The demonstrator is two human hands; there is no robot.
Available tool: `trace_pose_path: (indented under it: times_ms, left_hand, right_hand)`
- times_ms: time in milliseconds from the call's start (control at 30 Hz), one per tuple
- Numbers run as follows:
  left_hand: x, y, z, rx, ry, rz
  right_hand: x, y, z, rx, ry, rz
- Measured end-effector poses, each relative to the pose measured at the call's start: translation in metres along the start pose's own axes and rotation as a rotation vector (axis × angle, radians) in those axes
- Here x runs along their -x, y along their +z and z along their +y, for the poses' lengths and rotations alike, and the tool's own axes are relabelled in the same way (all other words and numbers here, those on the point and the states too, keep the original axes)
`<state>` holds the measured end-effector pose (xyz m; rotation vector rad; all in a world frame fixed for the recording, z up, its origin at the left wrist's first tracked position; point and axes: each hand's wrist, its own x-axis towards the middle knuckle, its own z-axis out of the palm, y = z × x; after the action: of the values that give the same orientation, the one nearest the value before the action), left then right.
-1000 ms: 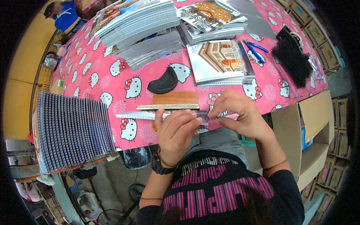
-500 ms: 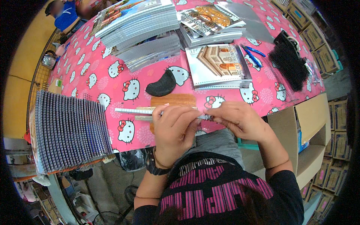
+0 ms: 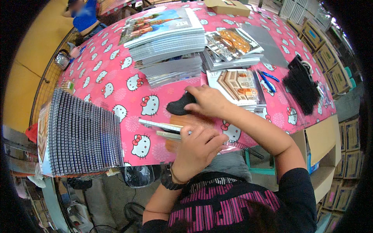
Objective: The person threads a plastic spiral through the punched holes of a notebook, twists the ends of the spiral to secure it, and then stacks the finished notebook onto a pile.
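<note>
My left hand [image 3: 200,145] is closed round a thin notebook [image 3: 161,126] held on edge, its white page edges pointing left. The notebook rests above a wooden board [image 3: 190,119], next to a pale strip [image 3: 166,134]. A dark spiral coil [image 3: 244,146] sticks out to the right of that hand; how far it runs into the pages is hidden. My right hand [image 3: 210,101] has reached forward and grips a black curved pad [image 3: 179,105], thumb on its near side and fingers over its far side.
Spiral-bound notebooks [image 3: 83,136] are piled at left. Beyond my hands stand tall stacks of notebooks [image 3: 167,42] and a shorter pile [image 3: 235,85]. Blue pliers [image 3: 268,82] and a bunch of black coils [image 3: 301,89] lie at right, above an opened cardboard box [image 3: 320,136]. A person [image 3: 83,17] is far left.
My right hand has left the coil end beside my left hand and moved forward onto the black pad. My left hand keeps the notebook. The view has shifted, so the table sits lower.
</note>
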<state>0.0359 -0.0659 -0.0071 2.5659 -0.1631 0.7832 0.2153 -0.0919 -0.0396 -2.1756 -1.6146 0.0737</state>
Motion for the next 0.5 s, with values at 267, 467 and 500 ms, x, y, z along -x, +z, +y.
trace_pose_path:
  times_ms: [267,467,500]
  left_hand:
    - [0.002,-0.010,0.002,0.071,-0.027,-0.036]
    - [0.003,-0.009,0.004,0.067,-0.097,-0.016]
    - [-0.001,-0.013,0.008,0.089,-0.117,-0.006]
  right_hand:
    - [-0.020,0.048,-0.022,0.143,-0.037,-0.028]
    - [-0.017,0.054,-0.013,0.112,-0.033,0.028]
    - [-0.018,0.059,-0.013,0.109,-0.019,0.039]
